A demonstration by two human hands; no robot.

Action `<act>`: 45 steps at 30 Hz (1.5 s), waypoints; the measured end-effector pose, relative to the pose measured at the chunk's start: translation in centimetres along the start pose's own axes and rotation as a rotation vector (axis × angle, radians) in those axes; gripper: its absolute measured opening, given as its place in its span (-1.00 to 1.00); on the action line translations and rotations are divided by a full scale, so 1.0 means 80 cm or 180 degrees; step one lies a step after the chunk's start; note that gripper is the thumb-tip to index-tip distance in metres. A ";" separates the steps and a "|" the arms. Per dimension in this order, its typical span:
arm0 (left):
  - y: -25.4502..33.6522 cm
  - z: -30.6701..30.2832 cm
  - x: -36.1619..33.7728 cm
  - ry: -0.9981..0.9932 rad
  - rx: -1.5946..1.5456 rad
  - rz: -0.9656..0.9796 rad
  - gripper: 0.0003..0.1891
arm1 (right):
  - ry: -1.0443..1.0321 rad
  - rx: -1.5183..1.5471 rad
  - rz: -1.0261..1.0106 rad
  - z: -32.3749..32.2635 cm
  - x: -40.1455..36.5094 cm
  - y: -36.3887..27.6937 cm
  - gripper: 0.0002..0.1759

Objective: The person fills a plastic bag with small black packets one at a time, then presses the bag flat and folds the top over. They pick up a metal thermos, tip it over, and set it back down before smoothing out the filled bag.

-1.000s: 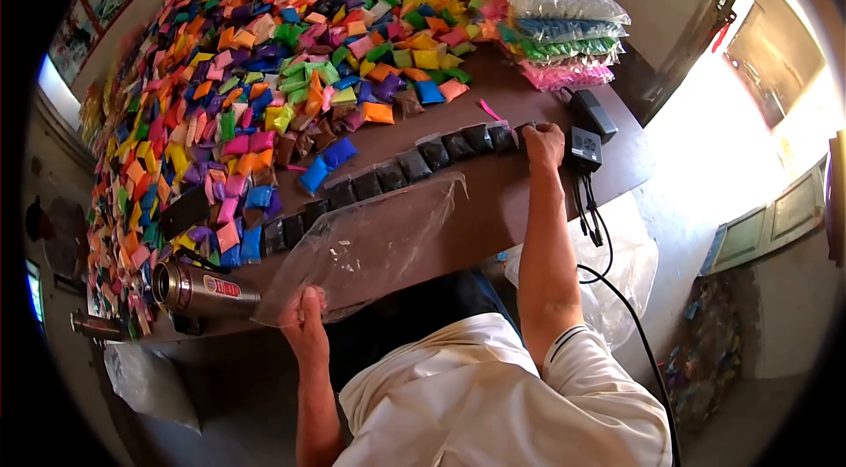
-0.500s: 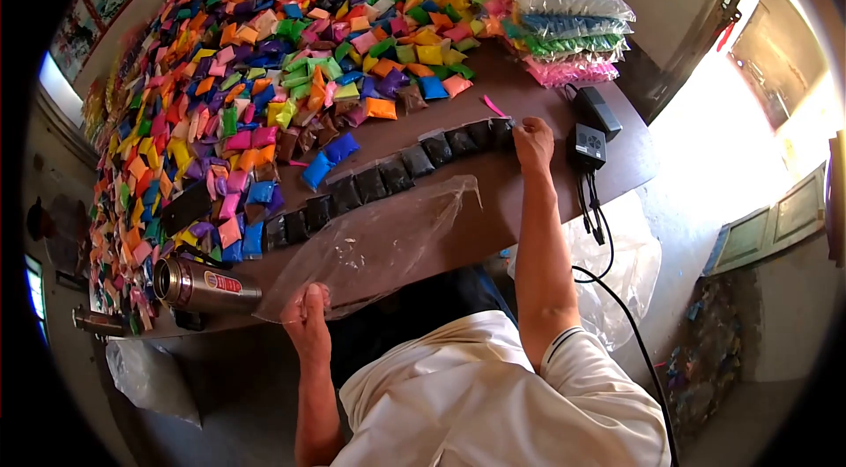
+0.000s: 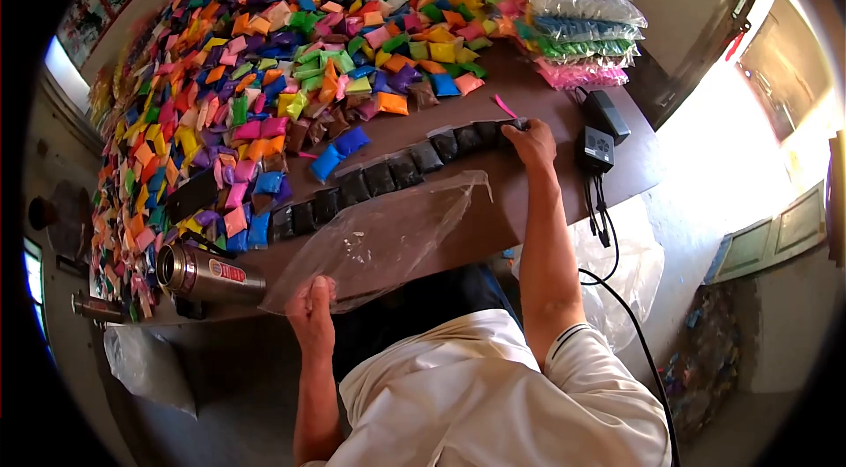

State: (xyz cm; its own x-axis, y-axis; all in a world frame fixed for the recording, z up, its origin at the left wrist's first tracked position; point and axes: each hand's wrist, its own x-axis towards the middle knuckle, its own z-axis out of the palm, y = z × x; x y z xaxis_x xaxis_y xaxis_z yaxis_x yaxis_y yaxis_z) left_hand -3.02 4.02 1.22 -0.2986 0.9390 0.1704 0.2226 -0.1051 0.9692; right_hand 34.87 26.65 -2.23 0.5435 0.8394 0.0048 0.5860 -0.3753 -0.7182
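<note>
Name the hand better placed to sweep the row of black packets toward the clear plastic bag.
Right, probably. The right hand rests on the far end of the row of black packets, so it could push them along. The left hand is shut on the clear plastic bag, holding up its near edge.
</note>
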 end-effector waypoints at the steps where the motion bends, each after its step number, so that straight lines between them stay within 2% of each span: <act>1: -0.001 0.000 0.000 -0.0027 -0.0051 -0.0039 -0.74 | -0.0005 -0.0003 -0.0005 0.002 0.002 0.004 -0.41; 6: -0.006 0.000 0.002 -0.0072 -0.0050 -0.0111 -0.73 | 0.0381 0.0136 0.0055 0.011 0.000 0.021 -0.36; 8: -0.009 -0.003 0.000 -0.0039 -0.0053 -0.0190 -0.73 | 0.0711 0.0237 -0.0152 0.012 -0.016 0.027 -0.33; 9: -0.006 0.001 -0.001 -0.0006 -0.0096 -0.0187 -0.72 | 0.0626 0.0755 -0.0380 0.017 -0.014 0.039 -0.41; 10: -0.005 0.005 -0.001 0.0014 -0.0140 -0.0182 -0.71 | 0.0286 0.1879 -0.0388 0.013 -0.026 0.039 -0.52; 11: -0.005 0.007 -0.001 0.0034 -0.0241 -0.0247 -0.70 | 0.0262 0.2610 -0.0482 0.018 -0.030 0.047 -0.63; 12: -0.005 0.005 0.000 0.0078 -0.0229 -0.0267 -0.70 | 0.0229 0.2676 0.0194 -0.014 -0.066 0.011 -0.74; 14: -0.005 0.003 0.000 -0.0209 -0.0286 -0.0151 -0.72 | 0.0227 0.3410 0.0057 -0.038 -0.099 -0.003 -0.68; 16: -0.004 0.003 0.001 -0.0221 -0.0276 -0.0157 -0.71 | -0.0047 0.4126 -0.0118 -0.066 -0.122 -0.008 -0.65; 18: -0.003 0.003 0.000 -0.0247 -0.0266 -0.0163 -0.69 | -0.0306 0.4437 -0.0367 -0.101 -0.155 -0.029 -0.61; 19: -0.003 0.006 0.000 -0.0224 -0.0264 -0.0157 -0.69 | -0.0557 0.4486 -0.0641 -0.112 -0.166 -0.028 -0.53; 20: -0.003 0.009 -0.001 -0.0196 -0.0262 -0.0151 -0.68 | -0.0580 0.4476 -0.0646 -0.119 -0.179 -0.030 -0.53; 22: -0.010 0.014 -0.001 -0.0192 -0.0327 -0.0102 -0.68 | -0.0925 0.4294 -0.1245 -0.123 -0.213 -0.043 -0.42; 23: -0.012 0.016 -0.002 -0.0213 -0.0384 -0.0047 -0.68 | -0.1142 0.4211 -0.1182 -0.123 -0.235 -0.053 -0.35; 24: -0.012 0.020 -0.002 -0.0189 -0.0380 -0.0046 -0.68 | -0.1375 0.4069 -0.1429 -0.118 -0.252 -0.066 -0.34; 26: -0.010 0.028 -0.003 -0.0151 -0.0472 -0.0021 -0.69 | -0.1868 0.3839 -0.1286 -0.107 -0.286 -0.086 -0.46; 27: -0.005 0.029 -0.003 -0.0155 -0.0435 0.0027 -0.69 | -0.2026 0.3556 -0.1442 -0.093 -0.291 -0.087 -0.47; 28: -0.005 0.031 -0.002 -0.0145 -0.0422 0.0023 -0.69 | -0.1970 0.3166 -0.1551 -0.084 -0.298 -0.097 -0.46; 29: -0.005 0.033 -0.001 -0.0169 -0.0429 0.0079 -0.69 | -0.1725 0.2520 -0.1920 -0.068 -0.299 -0.096 -0.47; 30: -0.005 0.033 0.000 -0.0192 -0.0436 0.0142 -0.69 | -0.1735 0.2532 -0.1924 -0.058 -0.301 -0.103 -0.47; 32: -0.002 0.034 0.000 -0.0206 -0.0328 0.0100 -0.69 | -0.0978 0.1819 -0.2668 -0.041 -0.308 -0.119 -0.49; 33: -0.001 0.033 0.000 -0.0233 -0.0233 0.0061 -0.69 | -0.1243 0.1813 -0.2306 -0.033 -0.310 -0.121 -0.50; 36: -0.008 0.033 -0.001 -0.0301 -0.0321 0.0054 -0.69 | -0.1502 0.1662 -0.2326 -0.016 -0.308 -0.115 -0.52; 39: -0.012 0.026 0.001 -0.0560 -0.0138 0.0103 -0.70 | -0.1650 0.1279 -0.2472 -0.022 -0.305 -0.108 -0.52; 42: -0.006 0.023 -0.003 -0.0592 0.0013 -0.0217 -0.71 | -0.1641 0.0724 -0.2761 -0.030 -0.298 -0.105 -0.52; 43: -0.004 0.024 -0.003 -0.0592 0.0016 -0.0216 -0.71 | -0.1527 0.0399 -0.2964 -0.031 -0.297 -0.105 -0.52; 45: 0.000 0.029 -0.001 -0.0458 -0.0242 -0.0064 -0.70 | -0.1587 0.0285 -0.2962 -0.029 -0.295 -0.107 -0.53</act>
State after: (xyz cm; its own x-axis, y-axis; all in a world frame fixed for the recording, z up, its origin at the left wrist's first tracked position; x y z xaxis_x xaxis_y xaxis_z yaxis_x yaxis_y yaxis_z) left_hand -0.85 4.67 0.77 -0.1650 0.9778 0.1290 0.1455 -0.1052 0.9837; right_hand 18.43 9.15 5.40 -0.4167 0.8553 0.3078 0.5871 0.5118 -0.6273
